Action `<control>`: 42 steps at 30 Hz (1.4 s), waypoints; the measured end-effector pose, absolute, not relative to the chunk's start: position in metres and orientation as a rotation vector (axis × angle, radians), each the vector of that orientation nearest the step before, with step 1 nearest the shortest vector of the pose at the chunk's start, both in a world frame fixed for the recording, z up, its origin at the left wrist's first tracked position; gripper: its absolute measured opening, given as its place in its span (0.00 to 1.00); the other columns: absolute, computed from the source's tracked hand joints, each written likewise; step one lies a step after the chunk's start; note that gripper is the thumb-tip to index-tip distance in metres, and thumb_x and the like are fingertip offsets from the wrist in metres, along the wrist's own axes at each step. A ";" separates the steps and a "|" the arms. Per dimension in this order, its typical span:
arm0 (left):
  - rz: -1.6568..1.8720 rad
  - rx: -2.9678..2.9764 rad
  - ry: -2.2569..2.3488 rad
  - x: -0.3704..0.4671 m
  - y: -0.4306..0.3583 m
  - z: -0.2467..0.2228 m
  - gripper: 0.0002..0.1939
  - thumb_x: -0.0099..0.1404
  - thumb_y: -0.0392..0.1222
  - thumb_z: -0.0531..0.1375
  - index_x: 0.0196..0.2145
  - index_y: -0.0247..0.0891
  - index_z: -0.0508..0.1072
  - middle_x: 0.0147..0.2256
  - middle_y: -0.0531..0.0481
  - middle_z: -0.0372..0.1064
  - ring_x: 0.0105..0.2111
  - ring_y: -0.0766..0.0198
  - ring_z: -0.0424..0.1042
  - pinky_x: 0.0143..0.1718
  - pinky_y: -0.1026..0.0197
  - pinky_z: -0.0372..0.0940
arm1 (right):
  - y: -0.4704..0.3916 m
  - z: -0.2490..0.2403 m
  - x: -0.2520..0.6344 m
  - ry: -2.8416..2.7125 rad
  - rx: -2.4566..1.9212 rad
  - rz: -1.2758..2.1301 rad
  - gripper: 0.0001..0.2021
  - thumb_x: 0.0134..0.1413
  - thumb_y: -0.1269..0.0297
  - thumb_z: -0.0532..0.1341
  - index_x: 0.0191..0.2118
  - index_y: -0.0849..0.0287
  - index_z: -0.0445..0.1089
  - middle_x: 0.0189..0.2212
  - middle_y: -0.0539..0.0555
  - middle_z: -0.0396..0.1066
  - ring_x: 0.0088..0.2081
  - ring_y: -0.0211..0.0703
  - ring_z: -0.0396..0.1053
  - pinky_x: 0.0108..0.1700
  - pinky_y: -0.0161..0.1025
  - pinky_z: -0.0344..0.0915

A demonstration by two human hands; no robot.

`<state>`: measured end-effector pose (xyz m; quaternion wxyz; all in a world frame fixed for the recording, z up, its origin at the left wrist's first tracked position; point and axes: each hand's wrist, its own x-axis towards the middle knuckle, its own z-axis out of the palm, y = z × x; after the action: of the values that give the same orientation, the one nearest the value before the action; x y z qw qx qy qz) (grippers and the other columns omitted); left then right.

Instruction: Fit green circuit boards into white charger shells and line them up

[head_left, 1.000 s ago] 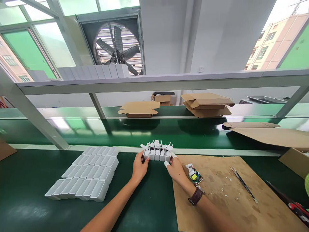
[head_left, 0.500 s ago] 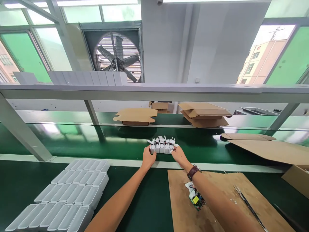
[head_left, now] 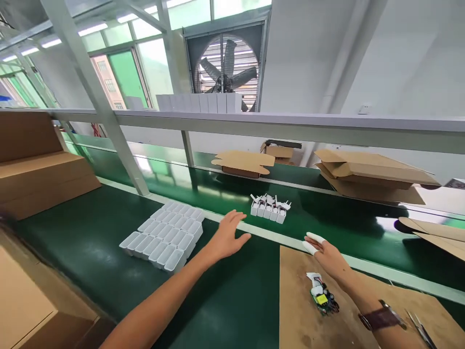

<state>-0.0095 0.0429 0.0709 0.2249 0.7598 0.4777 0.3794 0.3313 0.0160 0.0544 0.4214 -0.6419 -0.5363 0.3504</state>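
Just then our left hand (head_left: 227, 235) and right hand (head_left: 327, 254) hovered open and empty near the row of charger housings (head_left: 269, 209) on the conveyor belt's (head_left: 327, 218) near edge.

Bare forearms, no sleeves, brown-strapped wristwatch (head_left: 382, 317) on the right wrist, white finger cots (head_left: 312, 242) on two right hand (head_left: 329, 257) fingertips

Factory assembly line: green conveyor belt (head_left: 327, 213), wall exhaust fan (head_left: 227, 72), cardboard boxes (head_left: 366, 174), white plastic casings (head_left: 165, 236).
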 end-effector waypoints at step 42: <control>1.154 2.360 0.996 -0.031 -0.002 0.018 0.07 0.65 0.37 0.58 0.28 0.41 0.65 0.51 0.42 0.69 0.51 0.55 0.74 0.46 0.55 0.73 | -0.053 0.047 0.233 -2.368 -1.279 0.338 0.31 0.57 0.73 0.59 0.67 0.56 0.61 0.67 0.63 0.61 0.68 0.59 0.58 0.67 0.63 0.61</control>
<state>-0.0313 -0.0016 0.0180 0.1653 0.8284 0.3497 0.4050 0.2328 -0.0526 0.0469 0.2127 -0.4608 -0.8530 0.1217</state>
